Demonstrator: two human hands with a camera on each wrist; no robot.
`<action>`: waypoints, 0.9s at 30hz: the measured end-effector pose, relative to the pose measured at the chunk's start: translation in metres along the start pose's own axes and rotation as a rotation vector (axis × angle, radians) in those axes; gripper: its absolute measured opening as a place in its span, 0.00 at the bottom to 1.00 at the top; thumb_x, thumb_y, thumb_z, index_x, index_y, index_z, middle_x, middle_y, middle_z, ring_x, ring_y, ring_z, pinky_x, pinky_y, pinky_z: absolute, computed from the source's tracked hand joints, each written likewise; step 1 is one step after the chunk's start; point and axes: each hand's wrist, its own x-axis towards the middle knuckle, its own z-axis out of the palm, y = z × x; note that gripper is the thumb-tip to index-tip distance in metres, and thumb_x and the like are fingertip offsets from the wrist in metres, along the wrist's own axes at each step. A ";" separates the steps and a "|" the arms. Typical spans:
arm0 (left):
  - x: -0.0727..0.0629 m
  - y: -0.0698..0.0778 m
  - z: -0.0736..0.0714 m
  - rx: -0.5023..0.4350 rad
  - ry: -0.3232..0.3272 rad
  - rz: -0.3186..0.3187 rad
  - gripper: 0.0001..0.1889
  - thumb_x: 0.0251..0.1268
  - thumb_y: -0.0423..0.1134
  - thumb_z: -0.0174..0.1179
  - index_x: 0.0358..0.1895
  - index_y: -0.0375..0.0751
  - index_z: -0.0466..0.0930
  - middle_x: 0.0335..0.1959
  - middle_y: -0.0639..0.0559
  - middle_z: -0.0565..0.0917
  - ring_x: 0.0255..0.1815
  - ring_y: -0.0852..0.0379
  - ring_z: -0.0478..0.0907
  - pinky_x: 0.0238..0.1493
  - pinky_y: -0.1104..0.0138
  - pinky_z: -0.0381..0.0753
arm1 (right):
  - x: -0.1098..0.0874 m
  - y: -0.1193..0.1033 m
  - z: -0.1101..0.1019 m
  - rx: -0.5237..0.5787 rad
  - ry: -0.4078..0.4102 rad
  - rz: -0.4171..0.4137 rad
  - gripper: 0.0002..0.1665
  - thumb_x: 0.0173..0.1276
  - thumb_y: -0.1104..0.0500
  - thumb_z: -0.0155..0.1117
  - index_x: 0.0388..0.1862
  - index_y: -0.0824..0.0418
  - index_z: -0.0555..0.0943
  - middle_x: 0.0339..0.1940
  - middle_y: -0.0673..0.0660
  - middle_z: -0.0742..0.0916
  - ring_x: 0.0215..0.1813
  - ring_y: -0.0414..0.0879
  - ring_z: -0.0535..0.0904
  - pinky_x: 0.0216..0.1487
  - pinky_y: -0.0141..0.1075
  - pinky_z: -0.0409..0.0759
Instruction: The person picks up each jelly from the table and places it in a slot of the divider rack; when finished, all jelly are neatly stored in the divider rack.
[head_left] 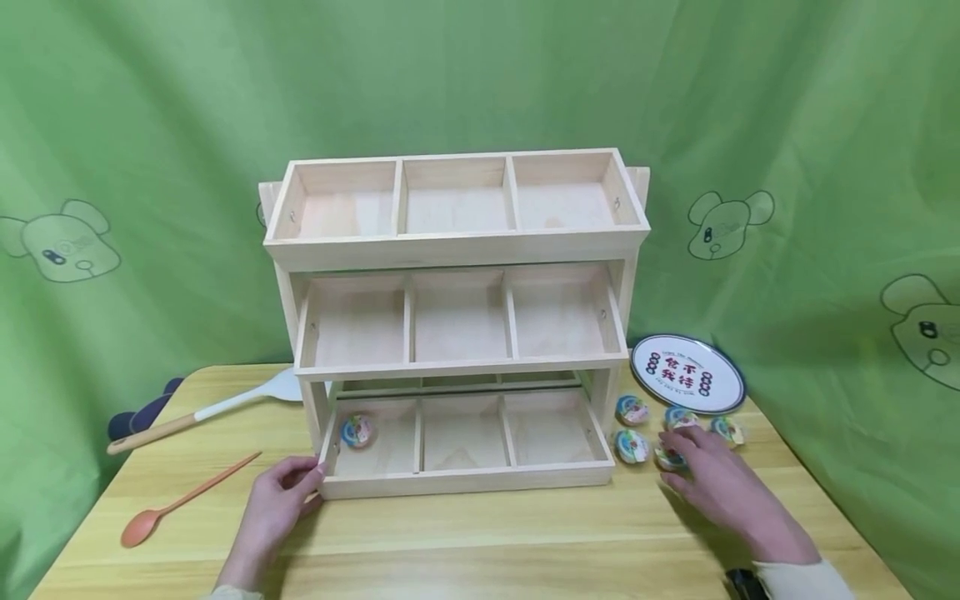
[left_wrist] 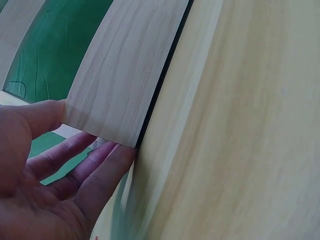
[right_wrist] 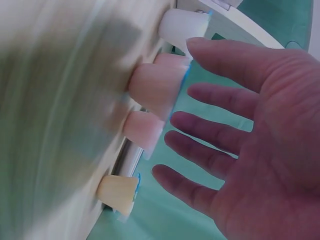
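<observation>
cups upright, lids up, right grip spread, left grip holding crosswise tray

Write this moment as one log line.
left hand: holds bottom tray | right hand: over cups | tray's left compartment: one cup

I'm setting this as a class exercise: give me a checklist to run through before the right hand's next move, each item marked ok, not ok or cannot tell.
1. Five cups right of the wooden rack upright: ok, narrow ends down.
2. Right hand gripping a cup: not ok, fingers extended, nothing gripped.
3. Left hand on the bottom tray: ok, thumb and fingers hold its left front corner.
4. Single cup inside that tray: ok, in the left compartment.
5. Orange spoon apart from both hands: ok, left of the left hand.
6. Lids fully sealed: cannot tell, too small.
</observation>
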 end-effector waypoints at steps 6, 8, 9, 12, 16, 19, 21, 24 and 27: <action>0.000 0.000 0.001 0.006 0.008 0.004 0.18 0.70 0.28 0.58 0.57 0.20 0.71 0.47 0.36 0.75 0.45 0.50 0.77 0.50 0.64 0.85 | 0.001 0.004 0.004 -0.037 -0.003 -0.009 0.30 0.56 0.58 0.75 0.55 0.70 0.78 0.52 0.73 0.79 0.50 0.72 0.75 0.49 0.67 0.78; 0.000 0.000 0.001 0.008 0.009 0.007 0.18 0.69 0.28 0.58 0.57 0.20 0.71 0.47 0.36 0.75 0.45 0.50 0.77 0.50 0.64 0.85 | 0.002 0.003 0.004 -0.027 0.008 -0.014 0.28 0.57 0.59 0.75 0.54 0.69 0.79 0.50 0.71 0.80 0.49 0.69 0.77 0.48 0.66 0.79; 0.000 0.000 0.001 0.010 0.010 0.008 0.18 0.69 0.28 0.58 0.57 0.20 0.71 0.47 0.36 0.75 0.46 0.50 0.77 0.50 0.64 0.85 | 0.003 0.003 0.003 -0.022 0.013 -0.017 0.26 0.57 0.60 0.75 0.53 0.69 0.79 0.48 0.69 0.81 0.48 0.68 0.77 0.47 0.65 0.80; 0.000 0.000 0.001 0.009 0.011 0.009 0.17 0.69 0.28 0.58 0.57 0.20 0.71 0.46 0.37 0.75 0.46 0.49 0.77 0.50 0.64 0.85 | 0.006 0.002 0.002 -0.013 0.011 -0.020 0.23 0.57 0.61 0.74 0.50 0.69 0.80 0.43 0.64 0.82 0.44 0.61 0.79 0.45 0.60 0.83; 0.000 0.000 0.001 0.002 0.011 0.007 0.17 0.69 0.28 0.58 0.57 0.20 0.71 0.47 0.36 0.75 0.46 0.50 0.77 0.50 0.64 0.85 | 0.009 0.001 -0.001 -0.019 -0.020 -0.015 0.23 0.57 0.61 0.74 0.49 0.70 0.79 0.40 0.61 0.82 0.40 0.57 0.80 0.42 0.57 0.85; 0.000 -0.001 0.001 -0.003 0.010 0.007 0.18 0.69 0.29 0.58 0.57 0.20 0.71 0.48 0.35 0.75 0.46 0.50 0.77 0.50 0.64 0.85 | 0.008 0.001 -0.006 -0.014 -0.038 -0.004 0.25 0.56 0.62 0.74 0.50 0.72 0.78 0.41 0.64 0.82 0.41 0.59 0.80 0.43 0.59 0.84; 0.000 -0.001 0.001 -0.005 0.009 0.006 0.18 0.70 0.29 0.58 0.57 0.20 0.71 0.48 0.35 0.75 0.46 0.50 0.77 0.50 0.64 0.85 | 0.006 0.000 -0.009 -0.007 -0.042 0.005 0.27 0.55 0.62 0.75 0.51 0.73 0.78 0.42 0.65 0.82 0.42 0.60 0.80 0.44 0.60 0.83; 0.000 -0.001 0.001 -0.005 0.010 0.007 0.18 0.70 0.29 0.58 0.57 0.20 0.71 0.48 0.35 0.76 0.46 0.50 0.78 0.50 0.64 0.85 | 0.004 -0.001 -0.014 0.002 -0.045 0.014 0.27 0.55 0.62 0.75 0.52 0.73 0.78 0.43 0.66 0.82 0.44 0.62 0.80 0.45 0.61 0.82; 0.000 -0.001 0.001 0.004 0.012 0.008 0.18 0.70 0.30 0.59 0.57 0.20 0.71 0.48 0.35 0.76 0.45 0.51 0.78 0.50 0.64 0.85 | 0.001 -0.003 -0.018 0.007 -0.048 0.016 0.27 0.55 0.62 0.75 0.52 0.72 0.78 0.43 0.65 0.82 0.44 0.61 0.80 0.45 0.60 0.83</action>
